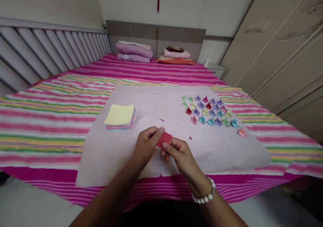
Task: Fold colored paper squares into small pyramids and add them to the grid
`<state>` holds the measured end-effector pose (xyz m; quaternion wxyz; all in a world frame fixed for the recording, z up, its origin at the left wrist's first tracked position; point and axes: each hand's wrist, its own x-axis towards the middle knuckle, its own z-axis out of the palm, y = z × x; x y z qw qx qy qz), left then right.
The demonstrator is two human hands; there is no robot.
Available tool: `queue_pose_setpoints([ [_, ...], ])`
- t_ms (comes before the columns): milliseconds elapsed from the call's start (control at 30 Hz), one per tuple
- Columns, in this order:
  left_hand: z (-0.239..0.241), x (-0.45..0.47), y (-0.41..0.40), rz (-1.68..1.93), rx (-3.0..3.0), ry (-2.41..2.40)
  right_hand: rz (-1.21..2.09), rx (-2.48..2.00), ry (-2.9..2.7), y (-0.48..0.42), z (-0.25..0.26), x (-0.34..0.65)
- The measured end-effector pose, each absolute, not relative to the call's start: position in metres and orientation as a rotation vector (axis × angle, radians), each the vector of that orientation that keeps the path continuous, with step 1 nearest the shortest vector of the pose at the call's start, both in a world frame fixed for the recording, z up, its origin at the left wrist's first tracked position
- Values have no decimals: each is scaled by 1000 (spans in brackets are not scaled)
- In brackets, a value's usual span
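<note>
A small folded piece of red paper [165,138] is pinched between my two hands above a large white sheet [151,99]. My left hand [147,143] grips its upper left side, thumb on top. From the right, my right hand [179,151] holds the lower edge, its thumb pressed on the paper and the fingers curled beneath. To the left lies a stack of square coloured papers [119,115], pale yellow on top. Several small folded paper boats [211,112] in many colours stand in loose rows on the right of the sheet.
Two tiny red scraps, one dark [162,120] and one pinkish [190,138], lie on the sheet. Beneath is a bed with a striped cover [55,119]. Folded bedding [135,51] rests by the headboard [141,32]. A railing [55,48] runs along the left, a wardrobe [282,45] on the right.
</note>
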<state>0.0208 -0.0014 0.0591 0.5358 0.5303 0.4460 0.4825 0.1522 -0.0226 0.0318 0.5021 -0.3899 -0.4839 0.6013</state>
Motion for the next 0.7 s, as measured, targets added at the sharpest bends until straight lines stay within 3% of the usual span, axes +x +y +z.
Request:
queue_pose_setpoints([
  [700,49,7,-7,1195,1298,875,1370,-979,-1082,-22,24,150],
])
